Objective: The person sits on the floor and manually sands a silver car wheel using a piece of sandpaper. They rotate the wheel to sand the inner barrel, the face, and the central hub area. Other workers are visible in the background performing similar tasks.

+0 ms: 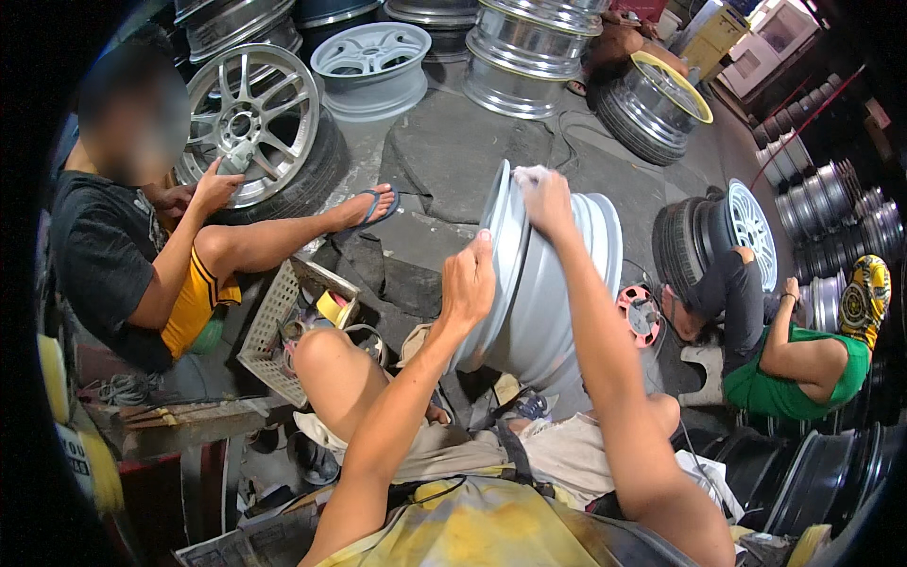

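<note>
A pale grey wheel rim (pixel 543 307) stands on edge in front of me, between my knees. My left hand (pixel 470 282) is closed round the rim's left lip, thumb pointing up. At the top of the rim, my right hand (pixel 548 206) presses a whitish wad (pixel 531 175), perhaps cloth or a pad, against the lip; the hand is slightly blurred. The rim's lower end is partly hidden by my arms and legs.
A person at left works on a silver spoked rim (pixel 250 123) resting on a tyre. Beside my left knee is a plastic crate (pixel 269 345). To the right, a person in green (pixel 798 369) sits near another rim (pixel 751 231). A red reel (pixel 640 317) lies near my rim.
</note>
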`<control>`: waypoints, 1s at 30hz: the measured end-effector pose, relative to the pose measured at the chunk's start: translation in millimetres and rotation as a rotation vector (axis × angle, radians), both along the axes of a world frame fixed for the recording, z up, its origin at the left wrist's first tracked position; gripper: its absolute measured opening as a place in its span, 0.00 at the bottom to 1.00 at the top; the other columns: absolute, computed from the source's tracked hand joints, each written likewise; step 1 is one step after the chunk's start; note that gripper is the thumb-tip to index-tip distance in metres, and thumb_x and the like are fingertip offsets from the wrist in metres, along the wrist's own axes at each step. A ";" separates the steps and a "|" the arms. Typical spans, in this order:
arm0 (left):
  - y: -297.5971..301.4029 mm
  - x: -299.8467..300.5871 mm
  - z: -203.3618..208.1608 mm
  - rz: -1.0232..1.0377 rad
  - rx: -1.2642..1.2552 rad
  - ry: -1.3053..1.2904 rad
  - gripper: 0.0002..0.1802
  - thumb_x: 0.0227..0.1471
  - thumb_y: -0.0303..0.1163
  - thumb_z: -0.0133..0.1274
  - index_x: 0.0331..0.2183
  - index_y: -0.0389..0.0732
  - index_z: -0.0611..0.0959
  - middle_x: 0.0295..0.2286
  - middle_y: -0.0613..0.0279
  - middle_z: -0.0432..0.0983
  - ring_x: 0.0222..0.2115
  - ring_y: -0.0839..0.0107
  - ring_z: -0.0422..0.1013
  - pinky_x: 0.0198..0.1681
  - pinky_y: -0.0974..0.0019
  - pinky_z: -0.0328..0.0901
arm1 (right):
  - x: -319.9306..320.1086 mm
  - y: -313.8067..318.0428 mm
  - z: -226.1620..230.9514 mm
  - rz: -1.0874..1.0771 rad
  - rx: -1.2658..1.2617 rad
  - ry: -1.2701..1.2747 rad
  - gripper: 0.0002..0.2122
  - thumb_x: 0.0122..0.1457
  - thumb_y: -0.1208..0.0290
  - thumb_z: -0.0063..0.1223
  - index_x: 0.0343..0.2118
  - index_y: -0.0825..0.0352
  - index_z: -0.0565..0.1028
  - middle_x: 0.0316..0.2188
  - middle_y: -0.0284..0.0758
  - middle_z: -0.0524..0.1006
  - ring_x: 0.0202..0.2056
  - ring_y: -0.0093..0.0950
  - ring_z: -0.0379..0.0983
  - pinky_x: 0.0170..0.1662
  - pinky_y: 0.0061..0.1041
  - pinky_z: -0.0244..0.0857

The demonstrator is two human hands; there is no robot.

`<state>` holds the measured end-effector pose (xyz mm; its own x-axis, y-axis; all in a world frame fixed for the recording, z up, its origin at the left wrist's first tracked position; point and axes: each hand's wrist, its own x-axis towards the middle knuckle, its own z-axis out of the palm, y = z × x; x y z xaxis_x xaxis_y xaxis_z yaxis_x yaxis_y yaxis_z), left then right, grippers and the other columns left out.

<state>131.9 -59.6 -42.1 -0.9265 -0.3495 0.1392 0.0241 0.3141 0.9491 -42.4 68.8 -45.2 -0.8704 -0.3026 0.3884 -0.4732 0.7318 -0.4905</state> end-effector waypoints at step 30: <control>-8.6 -12.2 -33.6 0.031 0.393 0.051 0.44 0.68 0.61 0.24 0.23 0.30 0.75 0.16 0.44 0.64 0.20 0.55 0.62 0.29 0.54 0.58 | 190.2 -18.4 -21.7 0.173 -0.230 0.390 0.11 0.61 0.79 0.53 0.45 0.72 0.81 0.48 0.44 0.80 0.51 0.42 0.76 0.56 0.39 0.69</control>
<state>119.6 -68.2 -75.7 -0.9099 -0.4133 0.0344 0.0701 -0.0716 0.9950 147.8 50.4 -66.9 -0.5909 -0.2979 0.7497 -0.7593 0.5195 -0.3919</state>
